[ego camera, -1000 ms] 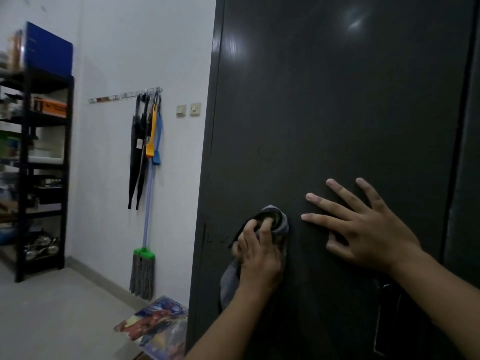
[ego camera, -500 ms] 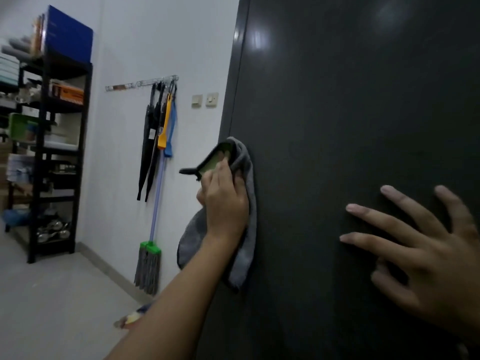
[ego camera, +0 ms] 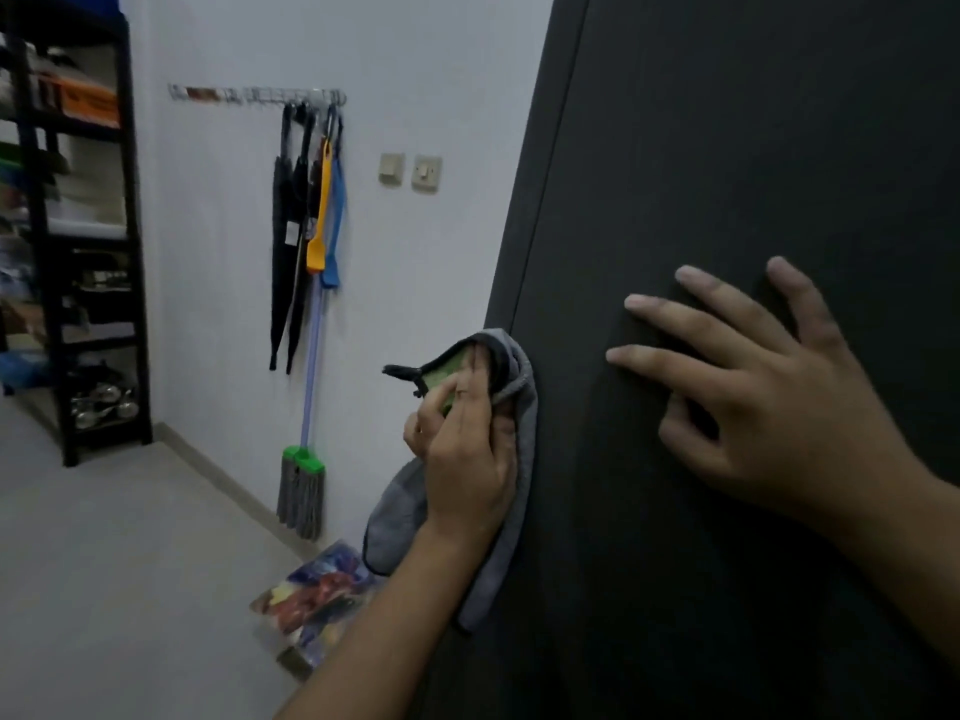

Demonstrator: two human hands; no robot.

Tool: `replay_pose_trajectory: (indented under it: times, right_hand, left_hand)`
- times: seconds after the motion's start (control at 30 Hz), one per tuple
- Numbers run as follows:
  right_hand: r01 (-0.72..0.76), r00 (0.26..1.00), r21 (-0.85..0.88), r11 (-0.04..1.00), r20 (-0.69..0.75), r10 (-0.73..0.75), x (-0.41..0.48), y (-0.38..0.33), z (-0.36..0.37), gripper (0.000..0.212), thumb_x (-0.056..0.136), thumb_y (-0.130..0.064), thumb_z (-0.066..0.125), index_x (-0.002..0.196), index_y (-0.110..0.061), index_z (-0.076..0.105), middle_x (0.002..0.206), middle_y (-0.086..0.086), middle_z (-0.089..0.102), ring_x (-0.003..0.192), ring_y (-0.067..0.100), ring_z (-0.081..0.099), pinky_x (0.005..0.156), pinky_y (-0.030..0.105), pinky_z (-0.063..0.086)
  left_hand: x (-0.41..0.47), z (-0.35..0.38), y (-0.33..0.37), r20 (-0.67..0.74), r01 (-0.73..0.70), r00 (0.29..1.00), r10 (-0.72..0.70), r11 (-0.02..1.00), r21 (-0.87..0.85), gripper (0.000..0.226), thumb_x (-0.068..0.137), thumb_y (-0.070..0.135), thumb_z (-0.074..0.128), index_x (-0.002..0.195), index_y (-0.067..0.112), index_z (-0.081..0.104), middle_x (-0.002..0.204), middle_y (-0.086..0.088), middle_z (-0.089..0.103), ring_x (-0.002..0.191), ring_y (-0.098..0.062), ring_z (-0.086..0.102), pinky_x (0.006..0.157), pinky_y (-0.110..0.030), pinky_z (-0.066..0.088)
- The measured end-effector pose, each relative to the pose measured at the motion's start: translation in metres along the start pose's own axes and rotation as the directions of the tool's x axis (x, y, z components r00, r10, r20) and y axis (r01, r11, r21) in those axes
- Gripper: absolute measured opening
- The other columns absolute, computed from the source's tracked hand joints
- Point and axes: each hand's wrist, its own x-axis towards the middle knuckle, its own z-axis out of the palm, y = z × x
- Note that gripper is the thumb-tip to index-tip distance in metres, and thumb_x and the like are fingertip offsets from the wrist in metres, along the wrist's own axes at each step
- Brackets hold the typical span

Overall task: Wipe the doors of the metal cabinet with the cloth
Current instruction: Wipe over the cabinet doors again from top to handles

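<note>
While the left hand (ego camera: 467, 459) curls its fingers round a bunched grey microfibre cloth (ego camera: 525, 459) with a green inner face and black trim, it presses that cloth against the tall dark matte metal cabinet door (ego camera: 727, 148) close to the door's left edge, at about six o'clock of the view; a black loop of the trim sticks out toward nine o'clock, and the loose end hangs past the wrist toward six o'clock. At three o'clock from the cloth, near it but apart, the right hand (ego camera: 779, 407) lies flat on the same door with fingers straight and spread wide, tips pointing toward ten o'clock, holding nothing. The door fills the view from twelve round to five o'clock. On the white wall (ego camera: 441, 70) at ten o'clock a metal hook rail (ego camera: 254, 93) carries two folded black umbrellas (ego camera: 283, 262), an orange plastic tool (ego camera: 319, 226) and a blue plastic tool (ego camera: 335, 226), and a mop (ego camera: 304, 491) with a pale purple shaft, green collar and grey strands reaches down from them close to the grey floor (ego camera: 130, 589). Two beige wall switches (ego camera: 427, 173) sit side by side at three o'clock from the hanging tools, between them and the cabinet door. At nine o'clock of the view stands a black metal shelving rack (ego camera: 130, 252), its load too blurred to name, and at seven o'clock from the left hand a colourful printed packet (ego camera: 322, 600) lies on the floor
</note>
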Motion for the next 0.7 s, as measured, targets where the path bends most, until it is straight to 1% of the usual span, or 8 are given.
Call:
replay_pose_trajectory:
  times: [0.13, 0.23, 0.33, 0.43, 0.5, 0.53, 0.63, 0.7]
  right_hand:
    - [-0.193, 0.981, 0.014, 0.981, -0.016, 0.193, 0.042, 0.034, -0.031, 0.059, 0.087, -0.042, 0.042, 0.144, -0.033, 0.050, 0.161, 0.000, 0.032, 0.151, 0.023, 0.021, 0.120, 0.058, 0.009]
    - [-0.251, 0.968, 0.010, 0.968, -0.001, 0.251, 0.055, 0.040, -0.041, 0.063, 0.086, -0.044, 0.045, 0.148, -0.033, 0.045, 0.162, -0.001, 0.027, 0.152, 0.023, 0.020, 0.121, 0.055, 0.011]
    - [-0.246, 0.969, -0.010, 0.969, 0.003, 0.247, 0.054, 0.038, -0.039, 0.066, 0.083, -0.046, 0.047, 0.149, -0.036, 0.043, 0.163, -0.002, 0.028, 0.151, 0.023, 0.021, 0.119, 0.057, 0.012]
    - [-0.251, 0.968, -0.045, 0.967, -0.014, 0.251, 0.058, 0.048, -0.046, 0.066, 0.081, -0.048, 0.049, 0.147, -0.041, 0.044, 0.161, -0.002, 0.032, 0.149, 0.022, 0.025, 0.117, 0.061, 0.014]
    - [-0.318, 0.948, -0.055, 0.947, -0.045, 0.316, 0.064, 0.064, -0.057, 0.064, 0.081, -0.049, 0.049, 0.145, -0.044, 0.045, 0.161, -0.003, 0.033, 0.149, 0.023, 0.027, 0.117, 0.062, 0.014]
    - [-0.361, 0.932, -0.057, 0.931, -0.051, 0.358, 0.068, 0.073, -0.064, 0.064, 0.081, -0.050, 0.048, 0.145, -0.046, 0.044, 0.161, -0.004, 0.031, 0.149, 0.023, 0.026, 0.117, 0.063, 0.012]
    - [-0.442, 0.896, -0.024, 0.897, -0.056, 0.440, 0.076, 0.097, -0.082, 0.061, 0.083, -0.048, 0.046, 0.144, -0.048, 0.044, 0.162, -0.008, 0.029, 0.151, 0.022, 0.022, 0.117, 0.064, 0.010]
    - [-0.434, 0.899, 0.010, 0.901, -0.059, 0.434, 0.080, 0.102, -0.086, 0.060, 0.082, -0.045, 0.047, 0.142, -0.049, 0.045, 0.162, -0.010, 0.030, 0.151, 0.022, 0.022, 0.117, 0.064, 0.010]
  left_hand:
    - [0.095, 0.007, 0.028, 0.055, -0.105, 0.992, 0.111, 0.990, -0.090, 0.055, 0.093, 0.023, 0.045, 0.146, 0.012, 0.037, 0.129, -0.012, 0.064, 0.120, -0.023, 0.047, 0.096, -0.053, 0.040]
    - [0.170, 0.011, 0.059, 0.077, -0.186, 0.978, 0.194, 0.978, -0.099, 0.060, 0.093, 0.025, 0.040, 0.150, 0.015, 0.022, 0.144, -0.013, 0.053, 0.125, -0.025, 0.045, 0.101, -0.057, 0.037]
    - [0.236, 0.016, 0.094, 0.042, -0.253, 0.966, 0.255, 0.966, -0.047, 0.060, 0.091, 0.024, 0.042, 0.148, 0.007, 0.033, 0.147, -0.017, 0.048, 0.121, -0.026, 0.042, 0.100, -0.050, 0.031]
    - [0.269, 0.018, 0.113, 0.029, -0.293, 0.956, 0.293, 0.956, 0.009, 0.056, 0.091, 0.025, 0.044, 0.143, 0.002, 0.045, 0.143, -0.017, 0.052, 0.121, -0.026, 0.045, 0.102, -0.049, 0.025]
    - [0.269, 0.018, 0.108, 0.042, -0.317, 0.947, 0.317, 0.948, -0.021, 0.055, 0.092, 0.026, 0.045, 0.143, 0.005, 0.044, 0.138, -0.018, 0.055, 0.123, -0.028, 0.045, 0.108, -0.051, 0.027]
    - [0.266, 0.017, 0.103, 0.061, -0.323, 0.943, 0.327, 0.944, -0.068, 0.054, 0.092, 0.025, 0.045, 0.143, 0.006, 0.041, 0.137, -0.019, 0.055, 0.123, -0.030, 0.044, 0.109, -0.052, 0.032]
    - [0.251, 0.010, 0.091, 0.136, -0.312, 0.936, 0.324, 0.944, -0.106, 0.049, 0.093, 0.029, 0.041, 0.139, 0.010, 0.040, 0.136, -0.017, 0.045, 0.114, -0.029, 0.041, 0.091, -0.047, 0.051]
    - [0.249, 0.010, 0.090, 0.137, -0.301, 0.942, 0.308, 0.951, -0.069, 0.046, 0.093, 0.033, 0.040, 0.133, 0.012, 0.043, 0.129, -0.015, 0.043, 0.105, -0.027, 0.039, 0.080, -0.044, 0.054]
